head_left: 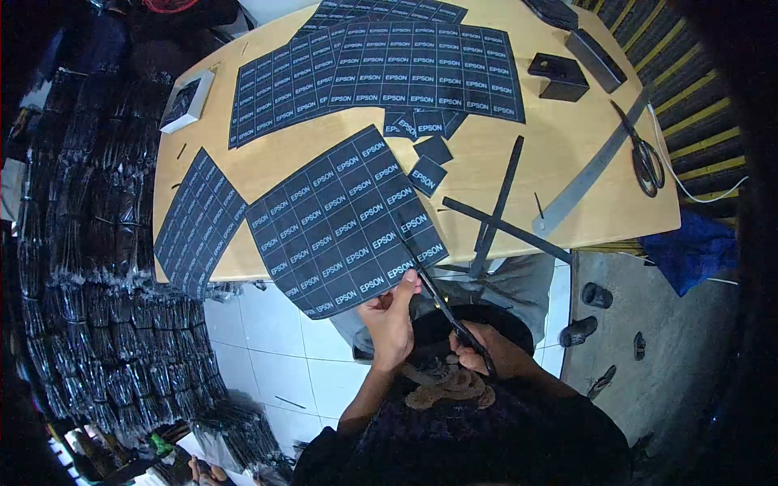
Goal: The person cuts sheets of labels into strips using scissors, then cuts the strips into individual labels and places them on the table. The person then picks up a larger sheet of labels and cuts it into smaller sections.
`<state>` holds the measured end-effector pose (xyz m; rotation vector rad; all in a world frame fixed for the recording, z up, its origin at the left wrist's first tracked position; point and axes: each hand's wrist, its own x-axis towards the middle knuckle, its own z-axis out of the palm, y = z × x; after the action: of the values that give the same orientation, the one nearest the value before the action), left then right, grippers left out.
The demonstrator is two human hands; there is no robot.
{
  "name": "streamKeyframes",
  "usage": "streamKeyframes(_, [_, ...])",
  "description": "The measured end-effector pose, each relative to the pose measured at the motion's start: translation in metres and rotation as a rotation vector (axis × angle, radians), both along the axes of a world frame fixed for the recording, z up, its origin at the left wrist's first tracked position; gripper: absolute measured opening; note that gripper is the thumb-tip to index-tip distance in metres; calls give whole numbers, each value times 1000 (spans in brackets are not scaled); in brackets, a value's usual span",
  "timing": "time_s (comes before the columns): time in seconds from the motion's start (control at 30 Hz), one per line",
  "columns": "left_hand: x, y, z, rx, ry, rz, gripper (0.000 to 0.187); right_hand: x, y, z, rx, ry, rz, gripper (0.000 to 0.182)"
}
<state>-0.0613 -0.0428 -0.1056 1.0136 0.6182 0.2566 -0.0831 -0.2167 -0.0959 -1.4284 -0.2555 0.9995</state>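
My left hand (391, 328) pinches the near edge of a black sheet (324, 219) printed with a grid of white EPSON labels, thumb on top. In my right hand (480, 356) is a pair of black-handled scissors (440, 301), fingers wrapped round the handles. Its blades lie across the sheet's near right corner, along a line between two rows of labels. Whether the blades are apart is hard to make out. Just beyond the sheet lie a cut EPSON label (427, 175) and a plain black square (433, 149).
More EPSON sheets (421, 65) overlap at the table's back; another sheet (198, 219) lies left. Black strips (506, 229), a steel ruler (590, 168), other scissors (646, 162) and black blocks (559, 77) are on the right. Dark bundles (121, 348) are stacked left of the table (478, 174).
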Motion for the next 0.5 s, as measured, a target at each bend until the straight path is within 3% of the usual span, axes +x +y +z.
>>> streamKeyframes(0.23, [3, 0, 2, -10, 41, -4, 14, 4, 2, 3, 49, 93, 4, 23])
streamKeyframes(0.33, [3, -1, 2, -17, -2, 11, 13, 2, 2, -4, 34, -8, 44, 24])
streamKeyframes(0.4, [3, 0, 1, -19, 16, -4, 13, 2, 6, 1, 12, 29, -5, 50])
streamKeyframes(0.5, [4, 0, 3, -23, 31, -4, 13, 2, 8, 6, -26, 21, -12, 56])
